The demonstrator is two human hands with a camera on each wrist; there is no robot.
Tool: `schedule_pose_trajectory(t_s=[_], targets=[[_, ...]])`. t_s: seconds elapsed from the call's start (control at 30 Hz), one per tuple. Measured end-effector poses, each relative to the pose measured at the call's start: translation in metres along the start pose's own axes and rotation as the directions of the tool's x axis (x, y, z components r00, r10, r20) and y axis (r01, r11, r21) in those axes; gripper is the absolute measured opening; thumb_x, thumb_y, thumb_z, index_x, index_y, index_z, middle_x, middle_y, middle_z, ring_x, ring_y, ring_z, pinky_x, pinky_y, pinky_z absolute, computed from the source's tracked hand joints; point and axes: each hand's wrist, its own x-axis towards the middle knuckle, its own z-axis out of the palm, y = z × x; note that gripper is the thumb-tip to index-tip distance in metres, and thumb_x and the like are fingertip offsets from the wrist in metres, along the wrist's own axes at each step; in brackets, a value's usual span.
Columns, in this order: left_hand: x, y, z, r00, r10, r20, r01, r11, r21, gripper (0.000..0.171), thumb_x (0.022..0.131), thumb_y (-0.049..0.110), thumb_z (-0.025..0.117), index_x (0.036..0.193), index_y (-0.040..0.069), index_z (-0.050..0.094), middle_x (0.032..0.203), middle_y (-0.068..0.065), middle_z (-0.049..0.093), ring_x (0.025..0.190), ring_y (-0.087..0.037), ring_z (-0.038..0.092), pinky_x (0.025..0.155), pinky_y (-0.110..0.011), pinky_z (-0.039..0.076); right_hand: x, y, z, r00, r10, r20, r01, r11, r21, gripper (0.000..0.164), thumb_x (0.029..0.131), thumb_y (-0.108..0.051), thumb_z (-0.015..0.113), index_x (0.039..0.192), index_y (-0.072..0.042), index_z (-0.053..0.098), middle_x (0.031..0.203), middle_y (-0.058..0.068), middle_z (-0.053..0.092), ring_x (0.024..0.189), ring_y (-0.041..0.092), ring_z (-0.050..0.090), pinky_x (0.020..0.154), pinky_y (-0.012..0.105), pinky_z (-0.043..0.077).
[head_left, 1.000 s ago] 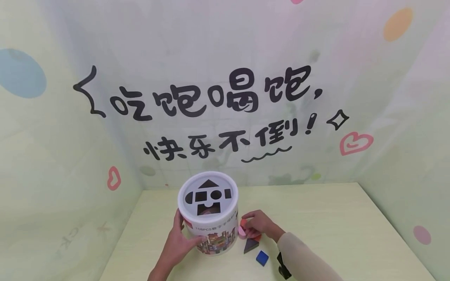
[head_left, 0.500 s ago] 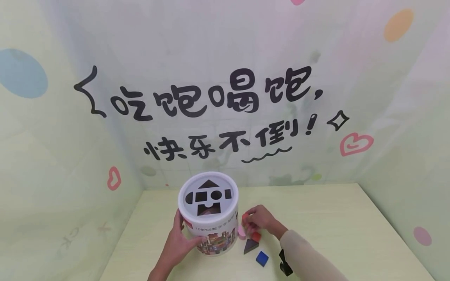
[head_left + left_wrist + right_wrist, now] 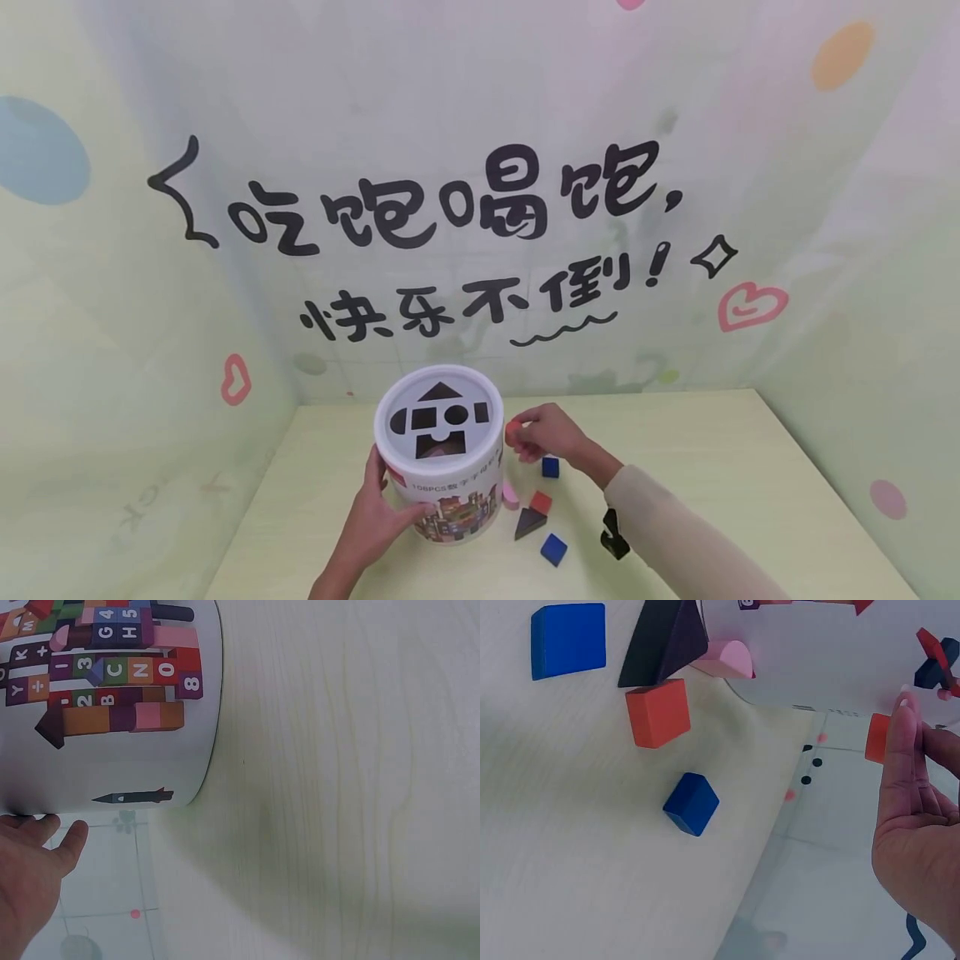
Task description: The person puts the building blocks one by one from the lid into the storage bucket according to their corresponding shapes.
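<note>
A white cylindrical block bucket [image 3: 452, 521] stands on the table, its lid cut with triangular, square, round and other holes. My left hand [image 3: 372, 515] grips it from the left, thumb across the front and fingers round the side. In the left wrist view, fingertips show at the printed wall of the bucket. My right hand [image 3: 555, 433] pinches an orange-red block [image 3: 876, 739] beside the bucket's upper right side, just below the lid rim. The fingers hide most of that block, and I cannot tell its full shape.
Right of the bucket lie a pink half-round block [image 3: 510, 495], a red block [image 3: 541, 502], a dark triangular block [image 3: 529, 523] and two blue blocks, one behind [image 3: 551, 467] and one in front. Patterned walls enclose the light wooden table [image 3: 675, 467].
My right hand has risen from the loose blocks with the orange-red block, up along the bucket's side. A blue block now shows beneath it. My left hand keeps its grip on the bucket.
</note>
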Motion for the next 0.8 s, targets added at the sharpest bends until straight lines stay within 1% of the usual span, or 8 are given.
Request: schedule_pose_trajectory(t_s=[0.23,0.33,0.47,0.63,0.8], targets=[[0.000,-0.003,0.000,1.000,0.002,0.005,-0.002,1.000,-0.004,0.125,0.064,0.035,0.091,0.157,0.018,0.009,0.155,-0.017,0.032,0.141,-0.040,0.031,0.110,-0.064,0.030,-0.009,-0.022,-0.014,1.000,-0.026,0.006,0.026,0.998,-0.053,0.020,0.092,-0.012,0.063,0.107,-0.002,0.071,0.076,0.010,0.068,0.062,0.017,0.067,0.063,0.032,0.062],[0.000,-0.002,0.000,1.000,0.003,0.000,-0.003,1.000,-0.003,0.125,0.064,0.035,0.091,0.157,0.018,0.010,0.155,-0.017,0.033,0.141,-0.040,0.032,0.110,-0.064,0.031,-0.013,-0.033,-0.019,0.999,-0.039,0.016,0.041,0.996,-0.078,0.022,0.093,-0.013,0.063,0.110,-0.002,0.070,0.078,0.012,0.069,0.062,0.018,0.067,0.063,0.032,0.062],[-0.001,-0.002,0.000,1.000,0.001,-0.001,-0.001,1.000,0.001,0.126,0.063,0.035,0.091,0.157,0.018,0.009,0.155,-0.018,0.033,0.141,-0.041,0.032,0.110,-0.064,0.031,-0.017,-0.044,-0.027,0.998,-0.056,0.028,0.058,0.995,-0.087,0.027,0.092,-0.013,0.063,0.116,-0.002,0.068,0.082,0.016,0.070,0.063,0.018,0.067,0.064,0.032,0.062],[-0.001,-0.002,-0.001,1.000,0.004,0.001,-0.004,1.000,0.015,0.126,0.063,0.035,0.091,0.157,0.020,0.008,0.154,-0.019,0.033,0.140,-0.042,0.032,0.108,-0.066,0.031,-0.021,-0.056,-0.035,0.996,-0.080,0.041,0.083,0.992,-0.094,0.028,0.091,-0.013,0.063,0.117,-0.002,0.067,0.082,0.015,0.070,0.065,0.019,0.068,0.065,0.033,0.062],[-0.001,-0.003,0.000,1.000,0.007,0.000,-0.007,1.000,0.027,0.126,0.064,0.035,0.091,0.157,0.020,0.007,0.153,-0.020,0.034,0.140,-0.043,0.033,0.107,-0.067,0.032,-0.024,-0.064,-0.041,0.995,-0.093,0.048,0.097,0.991,-0.091,0.031,0.091,-0.013,0.063,0.120,-0.001,0.066,0.085,0.018,0.070,0.066,0.019,0.068,0.066,0.033,0.063]])
